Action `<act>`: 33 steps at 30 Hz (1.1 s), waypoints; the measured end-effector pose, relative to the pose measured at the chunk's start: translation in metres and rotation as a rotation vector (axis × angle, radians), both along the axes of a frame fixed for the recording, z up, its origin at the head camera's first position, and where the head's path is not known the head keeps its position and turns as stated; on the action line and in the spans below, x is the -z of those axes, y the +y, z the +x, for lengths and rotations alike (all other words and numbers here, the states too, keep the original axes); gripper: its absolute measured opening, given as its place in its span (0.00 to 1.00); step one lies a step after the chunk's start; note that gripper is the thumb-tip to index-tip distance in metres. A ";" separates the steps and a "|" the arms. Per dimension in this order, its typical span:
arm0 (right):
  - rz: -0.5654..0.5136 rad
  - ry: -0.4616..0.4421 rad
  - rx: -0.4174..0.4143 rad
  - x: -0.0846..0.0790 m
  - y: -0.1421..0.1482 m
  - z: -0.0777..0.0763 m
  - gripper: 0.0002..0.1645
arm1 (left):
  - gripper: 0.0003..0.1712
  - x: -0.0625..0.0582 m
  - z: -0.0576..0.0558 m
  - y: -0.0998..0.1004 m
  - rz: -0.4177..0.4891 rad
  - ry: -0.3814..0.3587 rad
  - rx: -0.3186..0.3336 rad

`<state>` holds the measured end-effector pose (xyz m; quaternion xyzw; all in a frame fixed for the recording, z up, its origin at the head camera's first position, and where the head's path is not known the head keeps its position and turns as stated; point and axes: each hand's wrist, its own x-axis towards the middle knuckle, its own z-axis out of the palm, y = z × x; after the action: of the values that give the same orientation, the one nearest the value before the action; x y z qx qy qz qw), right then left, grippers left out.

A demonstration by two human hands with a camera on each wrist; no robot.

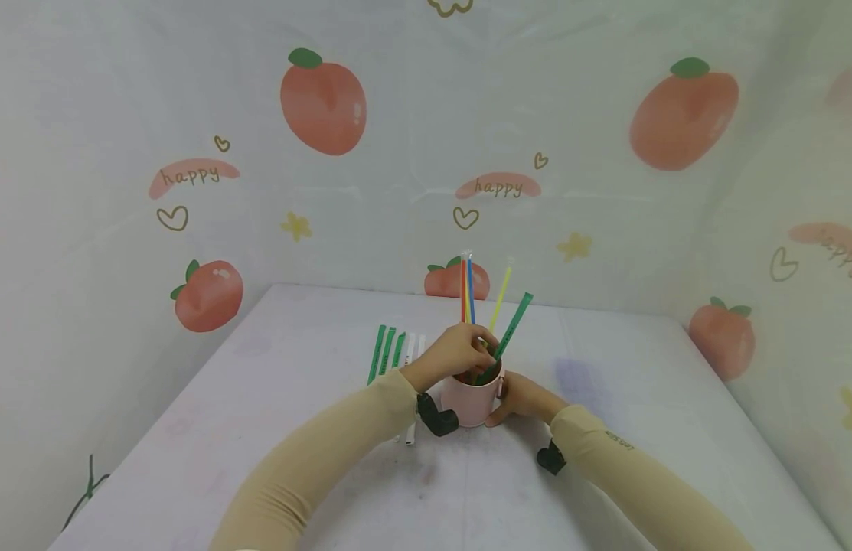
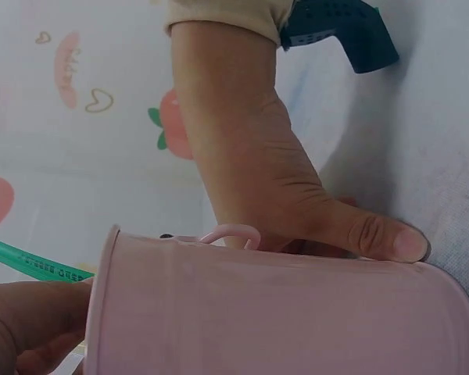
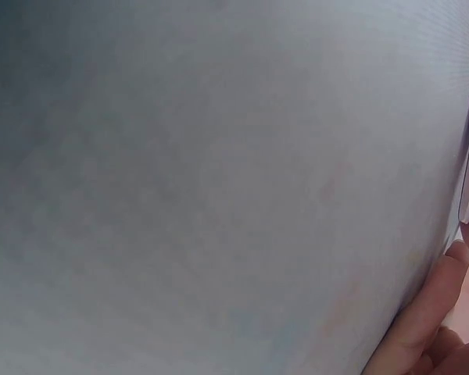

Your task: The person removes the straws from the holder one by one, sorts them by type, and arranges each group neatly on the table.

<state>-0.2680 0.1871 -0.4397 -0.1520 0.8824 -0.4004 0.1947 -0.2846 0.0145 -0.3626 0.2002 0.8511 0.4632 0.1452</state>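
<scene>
A pink cup (image 1: 470, 402) with a side handle stands upright on the table; in the left wrist view the cup (image 2: 281, 312) fills the lower part. My right hand (image 1: 525, 398) grips it at the handle side, its thumb low by the base. My left hand (image 1: 460, 356) is over the cup's mouth, pinching a slim green printed stick packet (image 1: 514, 327) that leans right, its lower end inside the rim. Red (image 1: 463, 287), blue (image 1: 471, 287) and yellow (image 1: 500, 298) sticks with clear wrapper ends stand in the cup, partly hidden behind my left hand.
Several green stick packets (image 1: 376, 356) and white stick packets (image 1: 410, 438) lie on the table (image 1: 315, 360) left of the cup, partly covered by my left forearm. A white fruit-print curtain (image 1: 398, 191) hangs behind and at both sides.
</scene>
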 end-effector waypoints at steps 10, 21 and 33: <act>-0.012 0.004 -0.016 -0.002 0.001 0.001 0.52 | 0.09 0.000 0.005 0.004 -0.051 0.061 0.007; -0.035 0.015 -0.046 -0.002 0.001 0.001 0.53 | 0.05 0.000 0.007 0.004 -0.054 0.080 0.019; -0.066 0.005 -0.055 -0.001 0.001 0.001 0.50 | 0.06 0.000 0.007 0.002 -0.023 0.104 0.024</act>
<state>-0.2672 0.1879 -0.4386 -0.1835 0.8647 -0.4233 0.1985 -0.2780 0.0165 -0.3623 0.2325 0.8602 0.4407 0.1086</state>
